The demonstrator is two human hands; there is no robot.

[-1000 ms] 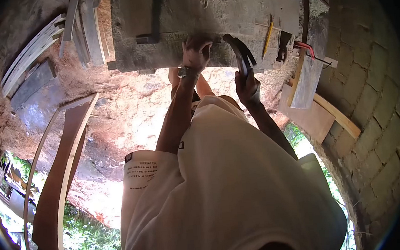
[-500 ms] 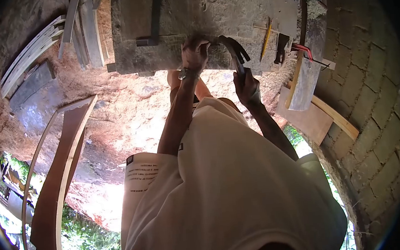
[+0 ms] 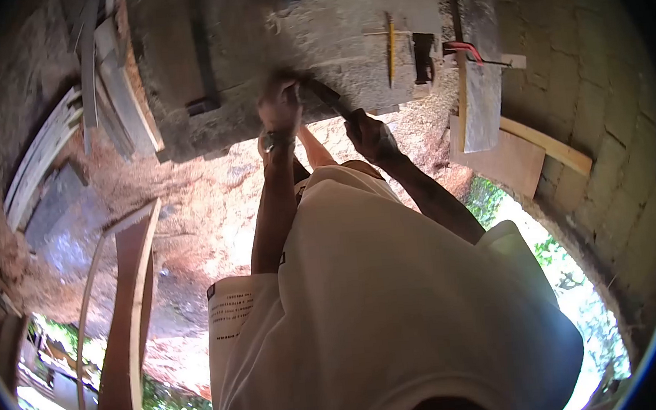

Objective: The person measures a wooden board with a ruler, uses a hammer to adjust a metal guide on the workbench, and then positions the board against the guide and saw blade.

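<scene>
My right hand (image 3: 373, 136) grips the handle of a claw hammer (image 3: 325, 93), whose blurred head reaches toward the fingers of my left hand (image 3: 280, 110). That left hand, with a watch on the wrist, is closed at the near edge of the worn wooden workbench (image 3: 252, 30). Whatever its fingers pinch is too small and smeared to make out. To the right on the bench lie a yellow pencil (image 3: 391, 50) and a dark flat piece (image 3: 423, 57). A small dark block (image 3: 202, 105) sits left of my hands.
A red-handled tool (image 3: 464, 49) lies by a grey board (image 3: 482, 112) at the right. Pale planks (image 3: 43, 158) and upright boards (image 3: 114, 75) stand at the left. A curved brown panel (image 3: 126, 329) leans lower left. Sawdust covers the ground.
The hammer head has swung left and down from upright toward my left hand. Both hands have shifted left in view, and the whole scene has turned slightly with my head.
</scene>
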